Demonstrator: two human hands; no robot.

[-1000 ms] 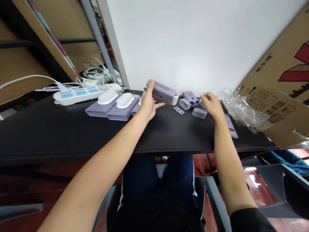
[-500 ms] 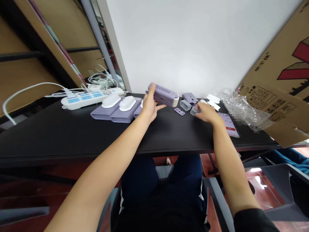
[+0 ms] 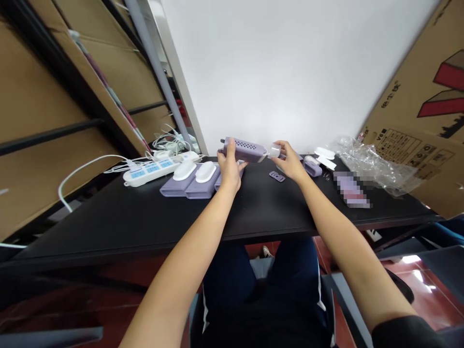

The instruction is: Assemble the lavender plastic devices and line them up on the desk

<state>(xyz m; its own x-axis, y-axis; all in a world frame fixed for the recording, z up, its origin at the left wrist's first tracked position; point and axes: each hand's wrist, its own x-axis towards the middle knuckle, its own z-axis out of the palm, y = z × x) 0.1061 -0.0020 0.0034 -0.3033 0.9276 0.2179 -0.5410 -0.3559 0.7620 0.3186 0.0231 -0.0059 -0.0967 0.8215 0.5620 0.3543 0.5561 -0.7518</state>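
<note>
My left hand (image 3: 229, 170) is closed around a light purple device with a perforated top (image 3: 248, 149), raised above the black table. Its pale end points right. Between the fingertips of my right hand (image 3: 291, 163) is a clear plastic cap (image 3: 274, 151), close against that end; whether it is seated there I cannot tell. Below my right hand lies a flat purple plate with slots (image 3: 277, 176). Purple pieces (image 3: 312, 166) sit behind and right of that hand, partly hidden. Left of my left hand stand purple cases (image 3: 200, 189) with white oval pads (image 3: 206, 171) on top.
A white power strip (image 3: 152, 168) with cables lies at the left. To the right are a white oval piece (image 3: 325, 153), a pixelated phone-like slab (image 3: 351, 189) and crumpled clear plastic (image 3: 377, 164). A cardboard box (image 3: 416, 145) leans at the right, and a white wall (image 3: 290, 72) rises behind.
My right hand has picked up the clear cap from the table and brought it left to the device's end. My left hand still holds the device. The view has shifted slightly.
</note>
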